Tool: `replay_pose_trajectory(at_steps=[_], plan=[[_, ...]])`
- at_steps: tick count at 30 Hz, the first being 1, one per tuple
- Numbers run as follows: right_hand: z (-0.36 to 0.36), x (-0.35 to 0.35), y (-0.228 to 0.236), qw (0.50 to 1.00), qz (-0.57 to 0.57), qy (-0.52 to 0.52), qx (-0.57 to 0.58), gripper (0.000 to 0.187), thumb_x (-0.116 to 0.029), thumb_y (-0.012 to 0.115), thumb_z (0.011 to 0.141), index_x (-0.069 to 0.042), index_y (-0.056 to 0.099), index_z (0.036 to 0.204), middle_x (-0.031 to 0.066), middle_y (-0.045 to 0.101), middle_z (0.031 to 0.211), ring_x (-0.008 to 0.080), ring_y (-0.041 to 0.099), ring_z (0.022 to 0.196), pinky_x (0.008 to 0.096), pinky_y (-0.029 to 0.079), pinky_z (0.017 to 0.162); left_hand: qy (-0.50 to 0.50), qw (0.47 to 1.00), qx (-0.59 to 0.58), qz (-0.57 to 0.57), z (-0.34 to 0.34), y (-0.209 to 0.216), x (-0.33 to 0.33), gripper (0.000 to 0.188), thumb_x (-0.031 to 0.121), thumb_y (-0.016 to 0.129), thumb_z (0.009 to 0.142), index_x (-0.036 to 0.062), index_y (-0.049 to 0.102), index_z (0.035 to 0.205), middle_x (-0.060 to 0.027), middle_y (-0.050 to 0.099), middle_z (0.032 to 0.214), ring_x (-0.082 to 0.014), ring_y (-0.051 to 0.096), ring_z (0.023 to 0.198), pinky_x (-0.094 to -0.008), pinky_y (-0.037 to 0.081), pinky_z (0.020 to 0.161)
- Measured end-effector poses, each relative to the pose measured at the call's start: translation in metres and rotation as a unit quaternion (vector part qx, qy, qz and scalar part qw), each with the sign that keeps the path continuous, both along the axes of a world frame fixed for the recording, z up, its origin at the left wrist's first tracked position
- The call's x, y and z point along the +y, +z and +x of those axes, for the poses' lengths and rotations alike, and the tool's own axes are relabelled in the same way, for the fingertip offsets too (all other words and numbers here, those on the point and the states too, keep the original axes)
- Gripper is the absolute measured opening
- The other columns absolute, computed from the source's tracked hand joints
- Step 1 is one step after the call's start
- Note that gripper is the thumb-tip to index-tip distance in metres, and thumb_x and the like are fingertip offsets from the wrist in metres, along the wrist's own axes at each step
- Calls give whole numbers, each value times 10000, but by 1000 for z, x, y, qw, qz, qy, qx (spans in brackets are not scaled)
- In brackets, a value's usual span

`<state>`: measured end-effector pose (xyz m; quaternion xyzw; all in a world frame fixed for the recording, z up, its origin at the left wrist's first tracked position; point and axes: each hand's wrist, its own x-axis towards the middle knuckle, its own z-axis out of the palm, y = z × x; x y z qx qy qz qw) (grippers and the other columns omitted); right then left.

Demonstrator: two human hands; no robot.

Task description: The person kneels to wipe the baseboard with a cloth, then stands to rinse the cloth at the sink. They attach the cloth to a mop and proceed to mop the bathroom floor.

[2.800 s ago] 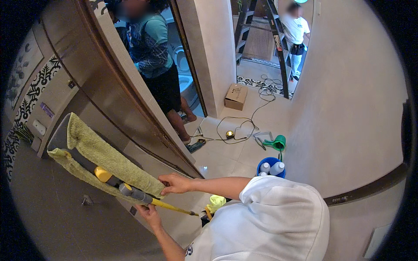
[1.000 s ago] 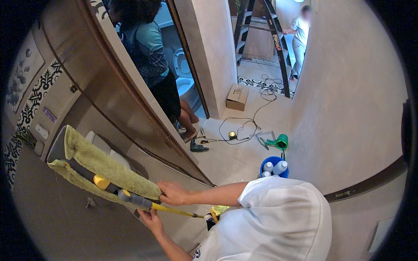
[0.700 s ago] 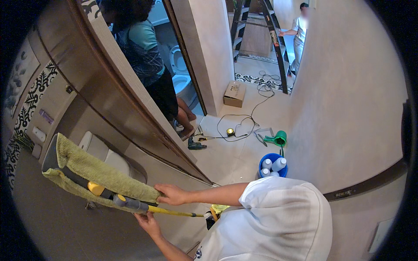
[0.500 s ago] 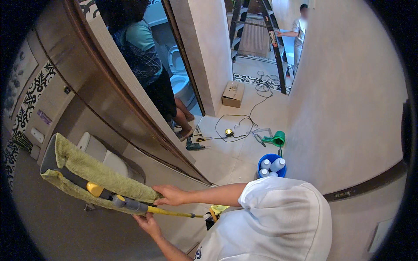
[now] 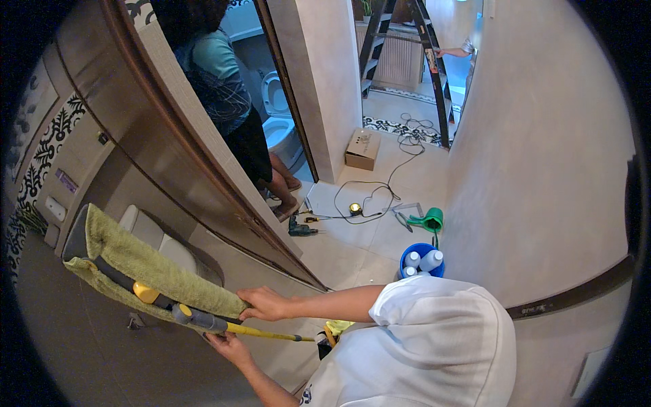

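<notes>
A flat mop with a folded grey head and yellow-green cloth mop pad (image 5: 166, 268) is held out to my left. Its yellow pole (image 5: 268, 333) runs back toward my body. My right hand (image 5: 264, 303) grips the near end of the pad's upper flap, fingers bent over the edge. Below it, my left hand (image 5: 229, 347) pinches the near end of the lower flap beside the pole, with its fingertips partly hidden underneath. Beneath my right forearm are a yellow cloth (image 5: 339, 327) and a dark object, partly covered by my shirt.
A blue bucket (image 5: 405, 270) of white bottles stands by the right wall, near a green dipper (image 5: 431, 219). A drill (image 5: 302, 227), looped cable, tape measure (image 5: 354, 209) and cardboard box (image 5: 362, 148) lie beyond. One person (image 5: 224, 81) stands in the doorway; a stepladder (image 5: 434, 61) stands farther back.
The far person by the stepladder has shifted right, mostly behind the wall, with an arm still showing. My hands and the mop have barely moved.
</notes>
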<state>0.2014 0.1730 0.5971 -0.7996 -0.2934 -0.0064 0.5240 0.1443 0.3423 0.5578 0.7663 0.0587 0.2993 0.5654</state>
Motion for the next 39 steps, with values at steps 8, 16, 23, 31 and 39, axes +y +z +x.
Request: replay_pose_trajectory(at_steps=[8, 16, 23, 31, 39], plan=[[-4, 1, 0, 999, 43, -8, -23, 376, -273, 634, 689, -13, 469, 904, 181, 530, 881, 384, 500, 852, 432, 398, 687, -11, 998, 48, -31, 0, 3, 1, 465, 57, 449, 839, -5, 254, 1256, -178, 363, 1219, -253, 357, 1123, -328, 290, 925], [-2, -2, 3, 999, 35, 8, -26, 377, -282, 602, 718, -13, 464, 943, 159, 498, 886, 360, 485, 860, 418, 385, 703, -23, 996, 37, -79, -3, 2, 0, 472, 28, 417, 846, -1, 221, 1274, -171, 322, 1257, -249, 349, 1134, -330, 300, 928], [-8, -8, 10, 998, 48, 38, -34, 381, -302, 581, 732, -19, 440, 945, 157, 491, 879, 365, 483, 849, 430, 384, 673, 26, 995, 18, -98, -19, 20, -23, 444, 25, 412, 844, -20, 244, 1253, -168, 342, 1228, -246, 349, 1128, -327, 303, 924], [-4, -17, 21, 994, -17, 108, 8, 324, -246, 583, 745, -6, 426, 897, 185, 511, 820, 389, 494, 809, 448, 381, 642, 73, 997, 10, -35, -28, 29, -30, 423, 40, 408, 831, -20, 284, 1231, -181, 372, 1182, -256, 389, 1071, -333, 335, 894], [-2, -23, 32, 991, 39, 118, -41, 286, -182, 582, 741, 12, 444, 899, 223, 535, 779, 411, 510, 768, 460, 380, 630, 24, 998, 14, -55, -42, 27, -19, 476, 88, 466, 820, -14, 278, 1245, -172, 367, 1197, -254, 392, 1076, -329, 348, 885]])
